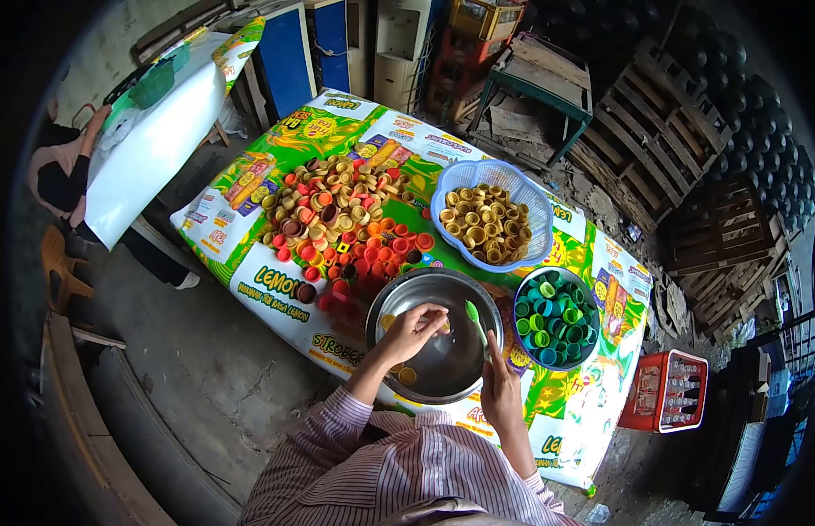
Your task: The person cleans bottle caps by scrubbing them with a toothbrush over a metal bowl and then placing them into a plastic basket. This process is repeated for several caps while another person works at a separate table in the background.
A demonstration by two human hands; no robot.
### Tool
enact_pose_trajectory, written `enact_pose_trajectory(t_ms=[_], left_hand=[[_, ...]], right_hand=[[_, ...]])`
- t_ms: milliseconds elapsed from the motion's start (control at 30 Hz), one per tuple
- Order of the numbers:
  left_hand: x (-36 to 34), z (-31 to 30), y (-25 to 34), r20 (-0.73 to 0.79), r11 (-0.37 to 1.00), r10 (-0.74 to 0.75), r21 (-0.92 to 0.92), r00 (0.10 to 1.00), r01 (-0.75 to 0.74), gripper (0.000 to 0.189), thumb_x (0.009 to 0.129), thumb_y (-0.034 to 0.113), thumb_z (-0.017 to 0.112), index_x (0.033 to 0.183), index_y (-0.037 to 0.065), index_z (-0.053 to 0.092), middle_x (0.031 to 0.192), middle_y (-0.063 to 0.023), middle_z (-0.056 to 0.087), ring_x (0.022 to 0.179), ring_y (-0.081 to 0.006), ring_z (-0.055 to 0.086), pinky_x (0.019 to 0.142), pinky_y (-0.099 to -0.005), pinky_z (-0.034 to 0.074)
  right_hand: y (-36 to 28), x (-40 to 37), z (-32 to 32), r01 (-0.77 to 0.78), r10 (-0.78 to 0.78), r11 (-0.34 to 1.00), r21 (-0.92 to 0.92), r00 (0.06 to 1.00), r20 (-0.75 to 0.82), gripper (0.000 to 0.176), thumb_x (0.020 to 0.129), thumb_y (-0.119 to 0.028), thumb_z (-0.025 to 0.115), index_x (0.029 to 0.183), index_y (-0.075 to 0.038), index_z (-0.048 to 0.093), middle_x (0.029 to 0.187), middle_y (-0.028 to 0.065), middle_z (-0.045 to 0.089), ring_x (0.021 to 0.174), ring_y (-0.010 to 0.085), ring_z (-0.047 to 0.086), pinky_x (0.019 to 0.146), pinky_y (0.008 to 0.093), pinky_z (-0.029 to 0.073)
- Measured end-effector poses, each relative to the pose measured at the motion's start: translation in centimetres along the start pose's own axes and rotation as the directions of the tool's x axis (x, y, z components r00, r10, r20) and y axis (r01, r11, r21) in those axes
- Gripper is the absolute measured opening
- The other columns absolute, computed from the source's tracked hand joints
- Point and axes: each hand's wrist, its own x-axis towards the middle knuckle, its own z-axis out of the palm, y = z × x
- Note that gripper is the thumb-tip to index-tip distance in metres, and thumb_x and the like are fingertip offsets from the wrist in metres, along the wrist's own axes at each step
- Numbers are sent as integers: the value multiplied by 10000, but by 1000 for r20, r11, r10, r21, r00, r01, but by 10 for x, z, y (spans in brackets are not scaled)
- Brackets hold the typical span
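My left hand (pixel 414 333) is over the left part of a steel bowl (pixel 442 285), its fingers closed round a small yellowish cap (pixel 444 326). My right hand (pixel 500 386) is at the bowl's right rim, wrapped round the handle of a green brush (pixel 474 317) whose head points up over the bowl. A few yellow caps (pixel 407 376) lie inside the bowl. Beyond it spreads a pile of red, orange and tan caps (pixel 337 219). A blue basket (pixel 442 188) holds tan caps, and a round container (pixel 518 324) to the right holds green and teal caps.
A patterned cloth covers the table (pixel 237 289). At the far left, another person (pixel 61 171) is beside a white-covered table (pixel 153 167). A red crate (pixel 633 399) stands on the floor at right. Behind are wooden pallets (pixel 657 131) and a green-framed stand (pixel 548 74).
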Motion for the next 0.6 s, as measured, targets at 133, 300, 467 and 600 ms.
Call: enact_pose_trajectory(t_ms=[133, 300, 467, 600], left_hand=[[-6, 2, -11, -47, 976, -44, -213, 998, 33, 277, 934, 200, 466, 1151, 42, 533, 970, -52, 597, 855, -134, 614, 763, -241, 512], [-13, 3, -8, -56, 899, -115, -430, 992, 80, 304, 917, 217, 500, 1146, 19, 530, 1004, -57, 590, 872, -142, 602, 803, -293, 514], [-16, 7, -6, -58, 855, -175, -504, 983, 122, 294, 909, 214, 517, 1127, 17, 522, 1013, -60, 587, 891, -149, 600, 824, -292, 509], [-15, 10, -3, -25, 816, -151, -568, 988, 110, 312, 902, 233, 530, 1123, 13, 509, 1017, -56, 589, 909, -149, 604, 833, -282, 505]], right_hand=[[-23, -2, 0, -134, 116, 986, 98, 978, 172, 559, 849, 18, 440, 1370, -147, 320, 751, 229, 575, 651, 381, 583, 589, 429, 446], [-18, -4, 12, -103, 74, 978, 180, 984, 159, 536, 858, 22, 421, 1364, -126, 328, 726, 222, 546, 557, 283, 520, 546, 309, 412], [-29, -10, 11, -117, 71, 967, 227, 977, 201, 565, 844, 60, 405, 1370, -125, 312, 872, 273, 600, 670, 320, 627, 602, 290, 450], [-30, -10, 16, -200, 160, 959, 202, 968, 195, 565, 852, 47, 405, 1378, -128, 293, 678, 210, 567, 547, 242, 565, 556, 252, 396]])
